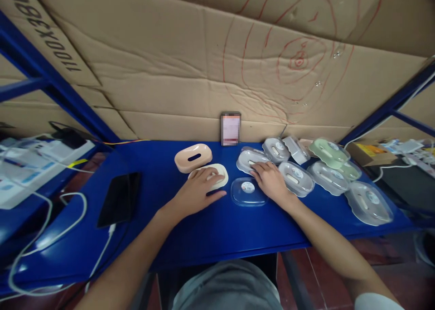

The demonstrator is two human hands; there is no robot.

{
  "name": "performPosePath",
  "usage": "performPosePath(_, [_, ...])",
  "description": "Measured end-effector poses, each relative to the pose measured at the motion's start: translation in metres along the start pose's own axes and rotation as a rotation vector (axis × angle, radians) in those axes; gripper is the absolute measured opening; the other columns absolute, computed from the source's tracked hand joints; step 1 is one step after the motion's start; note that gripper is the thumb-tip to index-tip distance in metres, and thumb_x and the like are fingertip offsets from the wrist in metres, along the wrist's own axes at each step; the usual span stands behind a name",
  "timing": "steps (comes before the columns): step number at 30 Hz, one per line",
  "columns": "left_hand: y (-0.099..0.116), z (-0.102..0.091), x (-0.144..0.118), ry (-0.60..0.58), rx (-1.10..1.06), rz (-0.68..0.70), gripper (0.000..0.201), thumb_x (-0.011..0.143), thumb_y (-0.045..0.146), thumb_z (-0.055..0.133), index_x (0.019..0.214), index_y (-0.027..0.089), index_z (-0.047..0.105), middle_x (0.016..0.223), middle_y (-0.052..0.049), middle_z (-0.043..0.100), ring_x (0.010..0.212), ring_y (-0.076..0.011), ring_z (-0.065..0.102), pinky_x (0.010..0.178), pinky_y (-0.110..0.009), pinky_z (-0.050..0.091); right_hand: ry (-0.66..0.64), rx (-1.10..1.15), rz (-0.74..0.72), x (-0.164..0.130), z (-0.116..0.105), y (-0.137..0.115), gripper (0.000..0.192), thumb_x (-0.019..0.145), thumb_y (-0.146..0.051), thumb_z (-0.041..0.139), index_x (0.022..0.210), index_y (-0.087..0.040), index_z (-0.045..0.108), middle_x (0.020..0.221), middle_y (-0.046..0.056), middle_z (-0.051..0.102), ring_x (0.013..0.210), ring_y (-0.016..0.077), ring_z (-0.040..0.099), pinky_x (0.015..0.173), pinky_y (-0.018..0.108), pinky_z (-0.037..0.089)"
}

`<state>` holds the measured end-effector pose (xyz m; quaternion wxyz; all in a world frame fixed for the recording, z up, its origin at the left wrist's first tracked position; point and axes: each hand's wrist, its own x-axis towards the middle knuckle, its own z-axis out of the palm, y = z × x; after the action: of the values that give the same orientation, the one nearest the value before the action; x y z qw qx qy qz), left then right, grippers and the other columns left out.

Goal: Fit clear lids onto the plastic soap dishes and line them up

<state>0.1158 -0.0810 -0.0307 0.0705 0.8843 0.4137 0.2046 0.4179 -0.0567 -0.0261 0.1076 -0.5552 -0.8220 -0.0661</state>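
Blue table (210,237): phone (118,199) left, clear lids (369,201) crowd right.

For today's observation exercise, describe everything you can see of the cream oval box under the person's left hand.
The cream oval box is a low, rounded piece that looks like smooth matte plastic. It lies flat on the blue table, just in front of a pink oval box with a dark slot in its top. The left hand rests palm down on it, fingers spread over its top, hiding most of it, so any slot or marking cannot be seen. To its right lies a clear lid, apart from it.
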Motion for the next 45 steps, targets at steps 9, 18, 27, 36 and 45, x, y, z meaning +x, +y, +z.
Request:
performPosePath(9, [0.017, 0.013, 0.000, -0.145, -0.090, 0.079, 0.065, 0.091, 0.054, 0.081, 0.150, 0.032, 0.061, 0.156, -0.014, 0.055, 0.147, -0.0398, 0.049, 0.122, -0.063, 0.038, 0.146, 0.278, -0.183, -0.003, 0.000, 0.002, 0.041, 0.116, -0.039, 0.040, 0.132, -0.022, 0.073, 0.127, 0.009, 0.079, 0.112, 0.0265, 0.068, 0.096, 0.041, 0.045])
performPosePath(18, [0.022, 0.002, -0.001, -0.099, -0.116, 0.099, 0.058, 0.090, 0.035, 0.077, 0.146, 0.032, 0.063, 0.154, -0.011, 0.056, 0.144, -0.0375, 0.051, 0.123, -0.062, 0.036, 0.144, 0.369, -0.296, -0.002, -0.012, 0.003, 0.039, 0.115, -0.040, 0.043, 0.139, -0.024, 0.069, 0.133, 0.008, 0.077, 0.121, 0.0242, 0.070, 0.103, 0.042, 0.049])
performPosePath(27, [0.018, -0.002, 0.000, -0.064, -0.123, 0.056, 0.037, 0.087, 0.047, 0.083, 0.114, 0.025, 0.071, 0.141, -0.010, 0.062, 0.134, -0.0362, 0.055, 0.120, -0.059, 0.039, -0.176, -0.208, 0.379, 0.038, -0.046, 0.068, 0.056, 0.108, -0.045, 0.051, 0.157, -0.019, 0.053, 0.159, 0.020, 0.057, 0.141, 0.0412, 0.056, 0.115, 0.057, 0.040])
performPosePath(36, [0.017, -0.005, 0.001, -0.069, -0.122, 0.049, 0.029, 0.090, 0.040, 0.080, 0.111, 0.025, 0.067, 0.132, -0.007, 0.066, 0.128, -0.0313, 0.058, 0.116, -0.052, 0.039, -0.180, -0.198, 0.408, 0.052, -0.026, 0.066, 0.058, 0.100, -0.040, 0.065, 0.153, -0.017, 0.054, 0.150, 0.021, 0.063, 0.136, 0.0404, 0.059, 0.111, 0.053, 0.043])
performPosePath(45, [0.014, -0.004, 0.001, -0.080, -0.128, 0.055, 0.029, 0.095, 0.044, 0.075, 0.115, 0.025, 0.067, 0.134, -0.007, 0.066, 0.127, -0.0308, 0.059, 0.115, -0.051, 0.040, 0.040, -0.104, 0.447, 0.040, -0.042, 0.069, 0.046, 0.108, -0.030, 0.041, 0.147, -0.016, 0.062, 0.120, 0.020, 0.079, 0.109, 0.0344, 0.074, 0.097, 0.047, 0.052])
